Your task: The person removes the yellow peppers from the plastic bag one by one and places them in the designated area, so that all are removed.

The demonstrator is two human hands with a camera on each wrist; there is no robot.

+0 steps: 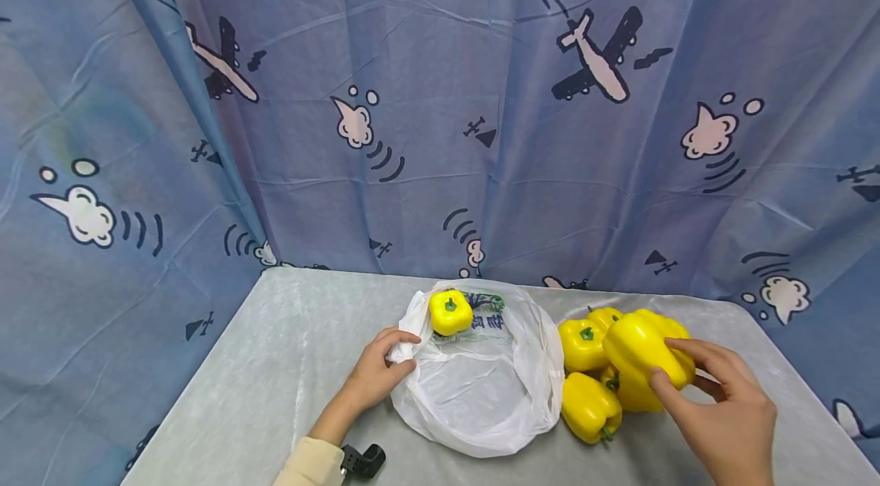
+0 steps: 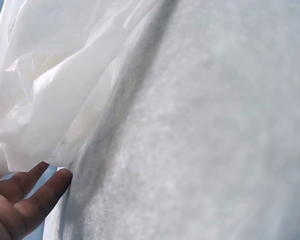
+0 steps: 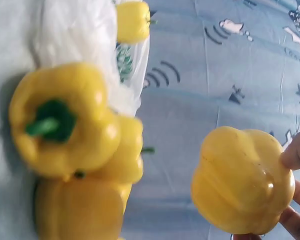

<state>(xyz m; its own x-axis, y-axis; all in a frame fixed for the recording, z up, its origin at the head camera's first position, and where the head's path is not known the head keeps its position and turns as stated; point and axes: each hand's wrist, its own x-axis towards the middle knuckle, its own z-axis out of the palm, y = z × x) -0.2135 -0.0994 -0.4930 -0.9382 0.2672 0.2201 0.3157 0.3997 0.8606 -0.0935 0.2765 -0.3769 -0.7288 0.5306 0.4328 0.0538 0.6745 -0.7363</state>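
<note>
A white plastic bag [image 1: 474,394] lies spread with its mouth facing up. One yellow bell pepper [image 1: 450,312] sits at its upper left part, near printed green lettering. My left hand [image 1: 376,371] grips the bag's left rim between thumb and fingers; in the left wrist view the bag's film [image 2: 65,100] partly covers the fingers [image 2: 47,197]. With my right hand [image 1: 729,402] I hold a yellow bell pepper [image 1: 639,348] above the others, its smooth bottom showing in the right wrist view. Several more yellow bell peppers [image 1: 590,406] lie in a group right of the bag.
The table [image 1: 275,364] has a pale grey cloth top. A blue curtain [image 1: 426,127] with airplane prints hangs behind it and along the sides. By the left forearm a black strap-like device [image 1: 364,461] is visible.
</note>
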